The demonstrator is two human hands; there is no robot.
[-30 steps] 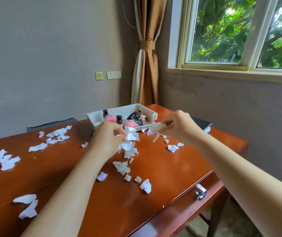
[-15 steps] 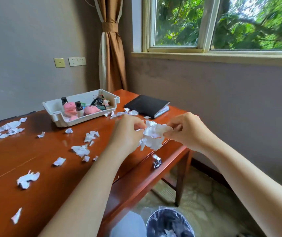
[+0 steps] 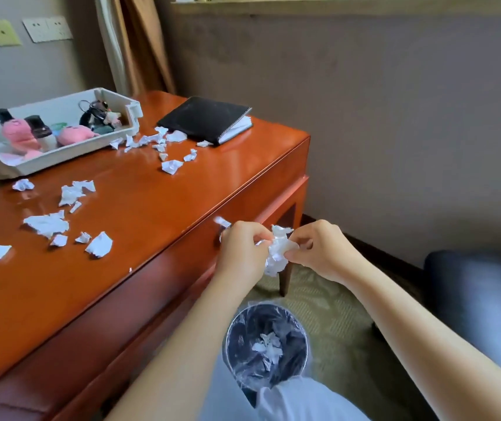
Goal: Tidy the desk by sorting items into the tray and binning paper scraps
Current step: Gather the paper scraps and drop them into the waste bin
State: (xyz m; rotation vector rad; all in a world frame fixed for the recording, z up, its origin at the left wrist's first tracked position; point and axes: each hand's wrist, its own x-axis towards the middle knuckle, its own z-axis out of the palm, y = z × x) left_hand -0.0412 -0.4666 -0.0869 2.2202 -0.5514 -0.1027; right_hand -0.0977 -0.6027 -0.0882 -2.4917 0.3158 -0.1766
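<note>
A wad of crumpled white paper scraps (image 3: 279,252) is held between both hands, off the desk's front edge and above the floor. My left hand (image 3: 243,252) pinches its left side and my right hand (image 3: 319,249) pinches its right side. Below them on the floor stands a round bin (image 3: 265,344) lined with clear plastic, with a few white scraps inside. Several loose scraps (image 3: 47,223) lie scattered over the wooden desk (image 3: 140,214). The white tray (image 3: 61,159) at the back left holds pink toys, small bottles and dark items.
A black notebook (image 3: 205,118) lies near the desk's back right corner, with scraps beside it. A drawer handle shows just left of my left hand. A dark chair seat (image 3: 482,302) is at the right. A curtain hangs behind the desk.
Both hands carried the paper wad from above the desktop out past the front edge, lower and over the bin. The view swung down and right, bringing the bin fully into sight.
</note>
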